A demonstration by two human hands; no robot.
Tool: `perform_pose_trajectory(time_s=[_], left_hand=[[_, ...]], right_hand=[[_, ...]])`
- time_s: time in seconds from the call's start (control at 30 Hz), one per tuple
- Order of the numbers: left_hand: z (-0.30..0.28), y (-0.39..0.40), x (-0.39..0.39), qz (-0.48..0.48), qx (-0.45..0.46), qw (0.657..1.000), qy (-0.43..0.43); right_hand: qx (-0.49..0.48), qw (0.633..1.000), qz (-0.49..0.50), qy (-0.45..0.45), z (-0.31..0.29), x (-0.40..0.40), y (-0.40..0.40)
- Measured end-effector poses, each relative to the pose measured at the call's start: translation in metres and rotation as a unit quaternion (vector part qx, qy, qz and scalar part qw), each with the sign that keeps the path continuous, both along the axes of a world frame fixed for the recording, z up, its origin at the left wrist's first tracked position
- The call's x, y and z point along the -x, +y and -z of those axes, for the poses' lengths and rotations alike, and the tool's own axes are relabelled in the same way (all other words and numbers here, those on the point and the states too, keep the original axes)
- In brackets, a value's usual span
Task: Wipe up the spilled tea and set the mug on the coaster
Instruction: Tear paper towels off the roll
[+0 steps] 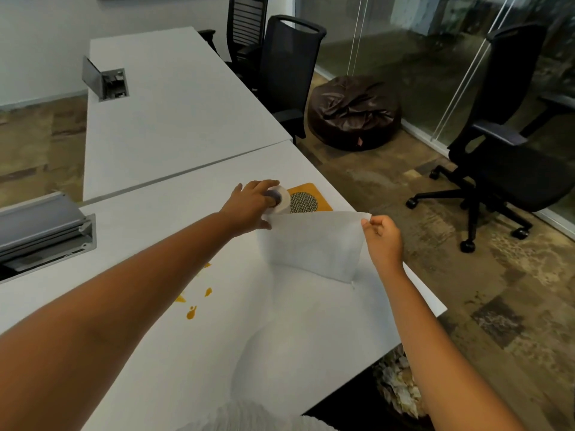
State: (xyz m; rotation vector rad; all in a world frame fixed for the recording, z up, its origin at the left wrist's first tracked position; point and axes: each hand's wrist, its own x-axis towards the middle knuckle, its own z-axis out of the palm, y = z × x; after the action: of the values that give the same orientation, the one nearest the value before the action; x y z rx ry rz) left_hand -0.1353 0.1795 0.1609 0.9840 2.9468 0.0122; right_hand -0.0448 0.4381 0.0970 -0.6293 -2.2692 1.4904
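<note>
My left hand (249,204) holds a white paper towel roll (281,199) above the white table (174,231). My right hand (383,236) pinches the corner of a sheet of paper towel (311,244) pulled out from the roll and stretched between both hands. Behind the roll lies a yellow coaster (314,199) with a dark patterned circle, near the table's right edge. Orange tea drops (191,312) are spilled on the table just right of my left forearm, which may hide more of them. No mug shows in view.
An open cable box (46,231) is sunk in the table at the left, another (109,80) further back. Black office chairs (497,144) and a dark beanbag (354,112) stand on the floor to the right. A bin with crumpled paper (398,384) sits under the table edge.
</note>
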Motion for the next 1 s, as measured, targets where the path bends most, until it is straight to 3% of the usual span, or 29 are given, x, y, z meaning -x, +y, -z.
perform_pose_trajectory(time_s=[0.2,0.7,0.83,0.93,1.0], left_hand=[[0.008,-0.014,0.002,-0.019,-0.049,0.998,-0.035],[0.016,-0.016,-0.003,-0.017,-0.116,0.992,-0.045],[0.016,-0.026,-0.005,-0.019,-0.132,0.991,0.009],[0.011,-0.033,-0.003,-0.01,-0.088,0.995,0.045],[0.008,-0.035,-0.002,-0.011,-0.069,0.996,0.051]], right_hand=[[0.032,0.997,0.067,0.015,0.004,0.002,0.004],[0.107,0.985,0.117,0.07,0.014,0.012,0.006],[0.132,0.976,0.162,0.068,0.016,0.018,0.012],[0.148,0.967,0.199,0.058,0.015,0.021,0.01],[0.101,0.972,0.202,0.065,0.01,0.023,0.003]])
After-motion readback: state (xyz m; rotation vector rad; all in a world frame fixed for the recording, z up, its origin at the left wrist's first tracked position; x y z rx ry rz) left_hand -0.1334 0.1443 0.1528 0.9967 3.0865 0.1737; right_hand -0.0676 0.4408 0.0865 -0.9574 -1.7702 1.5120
